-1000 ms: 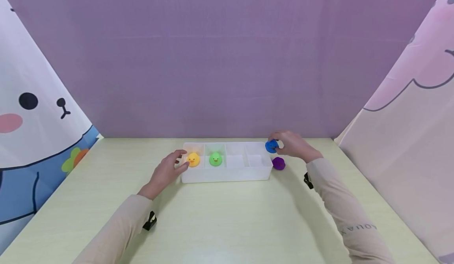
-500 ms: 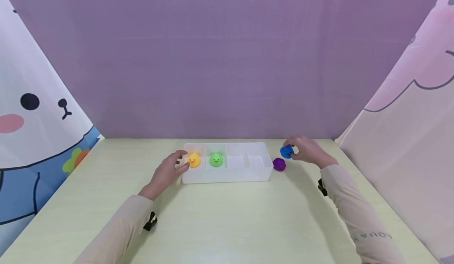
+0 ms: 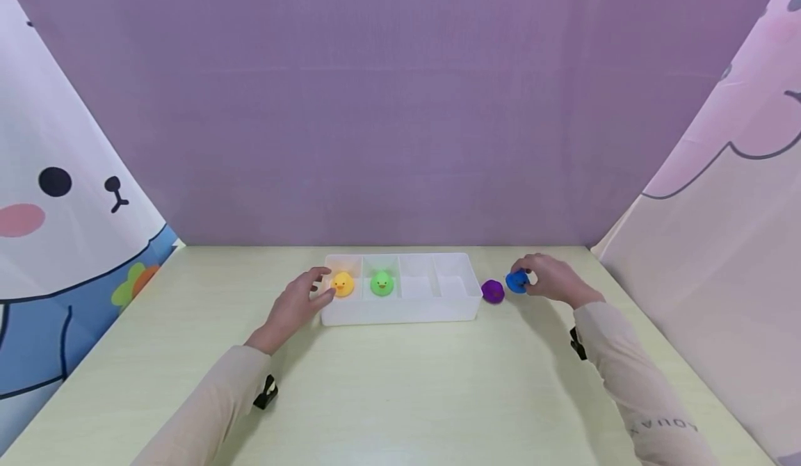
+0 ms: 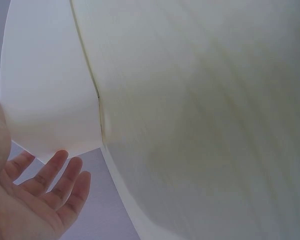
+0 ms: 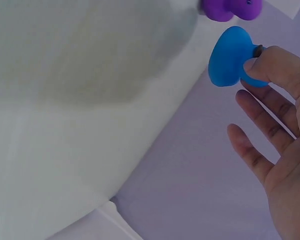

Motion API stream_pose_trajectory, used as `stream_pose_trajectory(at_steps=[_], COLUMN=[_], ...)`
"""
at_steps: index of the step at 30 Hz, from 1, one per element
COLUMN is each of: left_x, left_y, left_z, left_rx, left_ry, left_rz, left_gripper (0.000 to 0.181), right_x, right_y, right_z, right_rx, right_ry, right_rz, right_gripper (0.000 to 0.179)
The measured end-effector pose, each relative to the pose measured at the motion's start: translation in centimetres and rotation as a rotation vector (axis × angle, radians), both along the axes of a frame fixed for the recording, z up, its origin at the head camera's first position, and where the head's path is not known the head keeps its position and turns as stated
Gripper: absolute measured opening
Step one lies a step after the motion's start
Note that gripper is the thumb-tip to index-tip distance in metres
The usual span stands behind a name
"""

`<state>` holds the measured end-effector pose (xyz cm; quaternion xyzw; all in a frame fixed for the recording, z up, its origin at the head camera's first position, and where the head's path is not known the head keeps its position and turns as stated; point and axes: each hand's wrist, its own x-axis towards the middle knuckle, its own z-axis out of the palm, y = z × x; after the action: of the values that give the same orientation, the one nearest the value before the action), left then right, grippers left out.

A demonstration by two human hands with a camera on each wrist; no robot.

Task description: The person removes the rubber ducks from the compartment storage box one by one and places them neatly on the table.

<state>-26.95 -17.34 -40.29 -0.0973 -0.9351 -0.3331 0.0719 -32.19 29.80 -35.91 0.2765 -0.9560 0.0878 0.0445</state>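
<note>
A white divided box (image 3: 400, 311) stands on the table. A yellow toy duck (image 3: 342, 284) sits in its leftmost compartment, a green toy duck (image 3: 382, 283) in the compartment beside it. My left hand (image 3: 295, 306) is at the box's left end, thumb and fingers spread and loosely bent, seen against the box's end (image 4: 50, 75) in the left wrist view. My right hand (image 3: 553, 278) pinches a blue toy duck (image 3: 516, 282) between thumb and fingers; its rounded body (image 5: 229, 59) shows in the right wrist view. Beside it, a purple toy duck (image 3: 493, 291) lies just right of the box.
The light table (image 3: 400, 396) runs back to a purple cloth backdrop (image 3: 400, 104). Printed cloths hang at the left (image 3: 75, 243) and right (image 3: 719, 243) sides. Several compartments to the right in the box hold no duck.
My right hand has moved right and down with the blue duck, from over the box's right end to the right of the purple duck. My left hand has stayed in place.
</note>
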Motion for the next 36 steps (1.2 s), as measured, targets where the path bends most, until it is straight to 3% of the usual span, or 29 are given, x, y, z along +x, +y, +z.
stream_pose_trajectory(at_steps=[16,36], left_x=[-0.1,-0.2], left_y=[0.0,0.1], left_z=[-0.1,-0.2], left_rx=[0.003,0.007], left_ry=[-0.008,-0.003], left_rz=[-0.003,0.001], left_gripper=[0.048,0.048], right_x=[-0.2,-0.2], right_y=[0.8,1.0], right_z=[-2.6,-2.9], right_rx=[-0.015,-0.041], right_ry=[-0.021,-0.008], right_rz=[0.005,0.01], right_gripper=[0.031,0.031])
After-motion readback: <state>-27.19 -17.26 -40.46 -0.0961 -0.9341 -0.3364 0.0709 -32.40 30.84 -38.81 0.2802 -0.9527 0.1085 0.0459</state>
